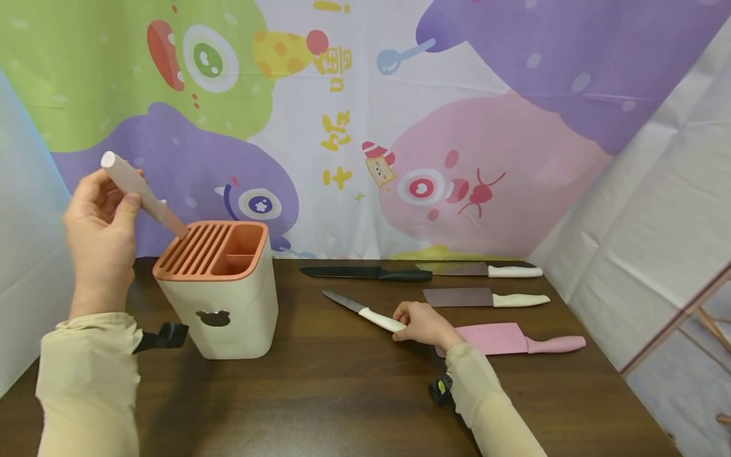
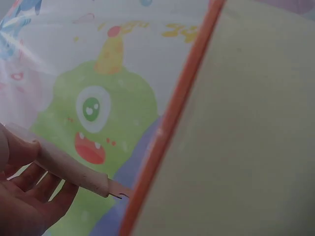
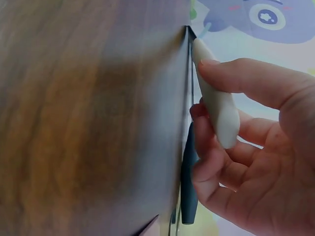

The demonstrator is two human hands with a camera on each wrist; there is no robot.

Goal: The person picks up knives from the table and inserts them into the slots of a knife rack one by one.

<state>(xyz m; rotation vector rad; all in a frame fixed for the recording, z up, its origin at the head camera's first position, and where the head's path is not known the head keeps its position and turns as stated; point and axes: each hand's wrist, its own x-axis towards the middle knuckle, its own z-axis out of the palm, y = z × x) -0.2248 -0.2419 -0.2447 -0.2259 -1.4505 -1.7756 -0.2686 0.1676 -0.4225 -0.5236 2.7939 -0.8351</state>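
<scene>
My left hand point(image 1: 103, 222) pinches the pale pink handle of a knife point(image 1: 134, 187) above the knife block point(image 1: 240, 317). Its blade tip sits at the orange slotted top point(image 1: 197, 247), mostly hidden from sight there. In the left wrist view the handle point(image 2: 74, 169) tilts toward the block's orange rim point(image 2: 165, 132). My right hand point(image 1: 425, 324) holds a white-handled knife point(image 1: 377, 318) by the rear of its handle, low over the table, the narrow blade pointing left toward the block. The right wrist view shows thumb and fingers pinching that white handle point(image 3: 216, 105).
On the brown table point(image 1: 354, 393), a black knife point(image 1: 365, 273) and a white-handled knife point(image 1: 514, 271) lie along the back. In front of them are a white-handled cleaver point(image 1: 485, 298) and a pink cleaver point(image 1: 497, 338), partly behind the right forearm. A cartoon-printed curtain point(image 1: 320, 209) hangs behind.
</scene>
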